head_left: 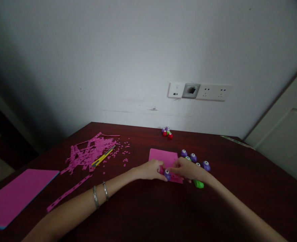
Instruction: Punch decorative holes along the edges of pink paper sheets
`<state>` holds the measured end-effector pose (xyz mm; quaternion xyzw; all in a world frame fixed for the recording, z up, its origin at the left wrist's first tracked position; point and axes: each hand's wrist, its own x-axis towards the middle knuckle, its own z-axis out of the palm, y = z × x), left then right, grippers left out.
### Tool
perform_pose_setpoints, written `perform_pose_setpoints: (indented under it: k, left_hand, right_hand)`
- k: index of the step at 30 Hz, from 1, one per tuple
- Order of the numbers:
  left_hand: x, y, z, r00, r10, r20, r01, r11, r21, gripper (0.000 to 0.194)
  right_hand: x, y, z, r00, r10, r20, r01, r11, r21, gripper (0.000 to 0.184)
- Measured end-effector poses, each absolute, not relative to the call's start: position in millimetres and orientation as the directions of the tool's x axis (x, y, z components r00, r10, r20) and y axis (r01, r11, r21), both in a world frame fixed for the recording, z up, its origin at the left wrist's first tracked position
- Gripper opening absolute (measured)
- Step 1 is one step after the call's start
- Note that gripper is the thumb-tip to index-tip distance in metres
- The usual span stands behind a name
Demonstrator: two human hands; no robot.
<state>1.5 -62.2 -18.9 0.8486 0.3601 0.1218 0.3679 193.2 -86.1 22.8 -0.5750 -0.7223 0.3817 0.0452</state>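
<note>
My left hand [152,169] is closed round a small purple craft punch [167,175] with a white-and-black button, at the lower part of a pink sheet [163,155]. A red one [160,169] shows between its thumb and fingers. My right hand [186,167] reaches in from the right, its fingers pinched together beside the purple punch and over the sheet. What they hold, if anything, is hidden. Near its wrist lie a green punch [198,184] and several more punches, among them a purple one [206,165] and another purple one [193,157].
Punched pink paper scraps [88,151] and tiny cut-out bits lie left, with a yellow utility knife [103,156]. A punched strip [69,192] and a stack of pink sheets [22,195] are nearer. More punches [167,132] stand by the wall, below the sockets [213,92].
</note>
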Motion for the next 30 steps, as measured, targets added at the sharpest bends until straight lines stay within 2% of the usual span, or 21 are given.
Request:
perform_pose_setpoints:
  k: [4, 9, 11, 14, 23, 30]
  left_hand:
    - [-4.7, -50.2, -5.1, 0.724, 0.688, -0.049, 0.516, -0.493, 0.700, 0.047]
    - [-12.6, -32.4, 1.7, 0.754, 0.657, 0.012, 0.517, -0.605, 0.606, 0.026]
    - [-13.0, -28.9, -2.5, 0.770, 0.638, 0.016, 0.522, -0.644, 0.559, 0.023]
    - [-12.6, -26.2, -10.1, 0.792, 0.610, 0.019, 0.507, -0.676, 0.535, 0.026]
    - [-17.5, -20.3, -16.5, 0.811, 0.585, 0.003, 0.467, -0.651, 0.598, 0.030]
    - [-17.2, -21.9, -15.5, 0.815, 0.579, -0.006, 0.460, -0.640, 0.616, 0.030]
  right_hand:
    - [191.1, -99.7, 16.2, -0.250, 0.890, -0.380, 0.852, 0.016, -0.523, 0.035]
    - [183.9, -115.3, 3.3, -0.213, 0.970, -0.120, 0.914, 0.154, -0.374, 0.039]
    - [179.8, -118.9, -1.3, -0.211, 0.974, -0.077, 0.927, 0.174, -0.332, 0.041]
    - [173.8, -121.6, -8.0, -0.206, 0.977, -0.054, 0.931, 0.178, -0.318, 0.040]
    - [164.8, -123.8, -12.1, -0.201, 0.979, -0.023, 0.928, 0.183, -0.326, 0.029]
    - [163.8, -128.8, -8.8, -0.227, 0.974, -0.019, 0.925, 0.210, -0.316, 0.028]
